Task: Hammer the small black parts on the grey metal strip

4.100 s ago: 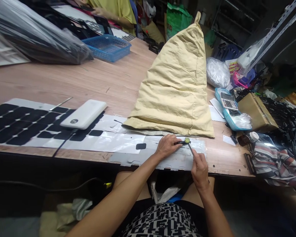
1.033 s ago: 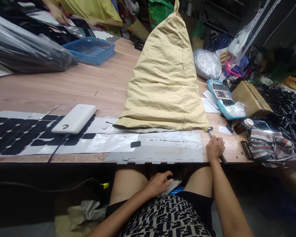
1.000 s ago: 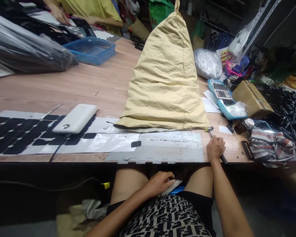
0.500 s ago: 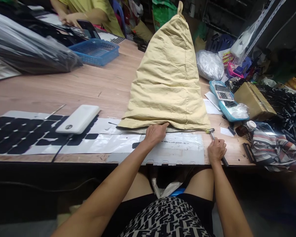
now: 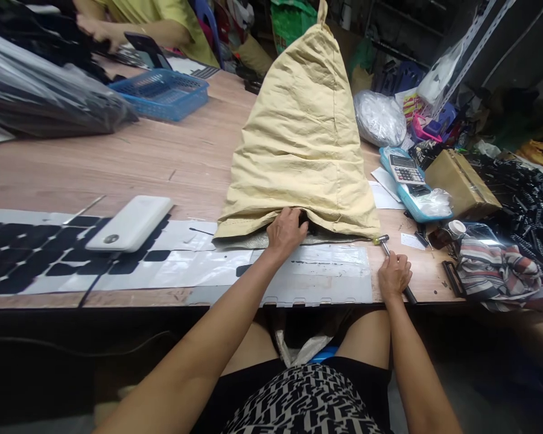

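Observation:
A yellow cloth bag (image 5: 298,138) stands tall on the table, narrowing to a loop at its top. Its front hem is lifted, and a dark gap shows beneath. My left hand (image 5: 287,230) is closed at that lifted hem with its fingers curled on the cloth; the fingertips are partly hidden. To the right, my right hand (image 5: 394,274) wraps round the handle of a small hammer (image 5: 382,240), whose head lies close to the bag's right corner. Under and before the bag lies a clear plastic-covered board (image 5: 326,283).
White sheets with black rounded pads (image 5: 31,250) and a white power bank (image 5: 131,224) lie left. Farther back are a blue basket (image 5: 167,96) and a person in a yellow shirt (image 5: 176,24). A calculator (image 5: 406,169), a cardboard box (image 5: 461,184) and a striped cloth (image 5: 498,259) crowd the right.
My left hand has moved up and inward at the hem, and the bag's front edge has risen, widening the dark gap. My right hand still grips the hammer in nearly the same spot.

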A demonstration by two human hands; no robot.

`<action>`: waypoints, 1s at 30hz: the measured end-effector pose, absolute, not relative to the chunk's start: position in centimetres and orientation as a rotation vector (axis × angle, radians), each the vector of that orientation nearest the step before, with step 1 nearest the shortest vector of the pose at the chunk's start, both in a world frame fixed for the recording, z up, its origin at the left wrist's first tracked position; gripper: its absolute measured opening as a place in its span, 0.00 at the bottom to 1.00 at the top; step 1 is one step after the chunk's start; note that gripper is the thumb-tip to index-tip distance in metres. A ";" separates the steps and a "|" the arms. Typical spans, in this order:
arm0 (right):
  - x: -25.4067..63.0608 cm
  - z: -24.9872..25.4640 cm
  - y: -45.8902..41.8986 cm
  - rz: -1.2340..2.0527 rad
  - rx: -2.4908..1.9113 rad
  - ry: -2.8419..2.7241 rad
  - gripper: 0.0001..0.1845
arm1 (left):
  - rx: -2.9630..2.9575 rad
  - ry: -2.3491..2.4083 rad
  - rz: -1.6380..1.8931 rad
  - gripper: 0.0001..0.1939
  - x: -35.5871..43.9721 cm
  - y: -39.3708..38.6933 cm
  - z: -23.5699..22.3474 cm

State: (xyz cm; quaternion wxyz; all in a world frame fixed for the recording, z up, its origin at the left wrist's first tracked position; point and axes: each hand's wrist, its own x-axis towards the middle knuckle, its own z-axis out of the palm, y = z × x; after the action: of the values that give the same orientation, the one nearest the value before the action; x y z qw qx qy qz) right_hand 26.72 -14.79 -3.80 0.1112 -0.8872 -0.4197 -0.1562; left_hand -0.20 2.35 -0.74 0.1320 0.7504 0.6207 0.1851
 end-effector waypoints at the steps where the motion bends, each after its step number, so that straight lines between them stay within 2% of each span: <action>1: 26.7 -3.8 -14.8 -0.457 -2.609 -1.235 0.15 | 2.151 1.835 0.534 0.17 0.0 2.1 -1.1; 15: 26.8 -3.9 -14.7 -0.436 -2.642 -1.227 0.16 | 1.979 1.929 0.560 0.15 -1.4 0.8 -2.4; 19: 26.8 -3.7 -14.8 -0.425 -2.636 -1.230 0.16 | 2.056 1.682 0.637 0.13 -2.3 -1.4 -2.6; 24: 26.8 -3.8 -14.9 -0.451 -2.615 -1.234 0.16 | 2.209 1.157 0.534 0.11 -2.4 -5.2 -4.0; 30: 26.7 -3.4 -14.7 -0.398 -2.622 -1.208 0.16 | 2.228 1.194 0.603 0.12 -0.9 -5.7 -5.0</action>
State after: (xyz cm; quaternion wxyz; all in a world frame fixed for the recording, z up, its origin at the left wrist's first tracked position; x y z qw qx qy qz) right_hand 26.70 -14.68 -3.41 0.1136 -0.8939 -0.4118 -0.1355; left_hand -0.89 -5.72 -5.05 0.2680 0.8259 0.4428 0.2236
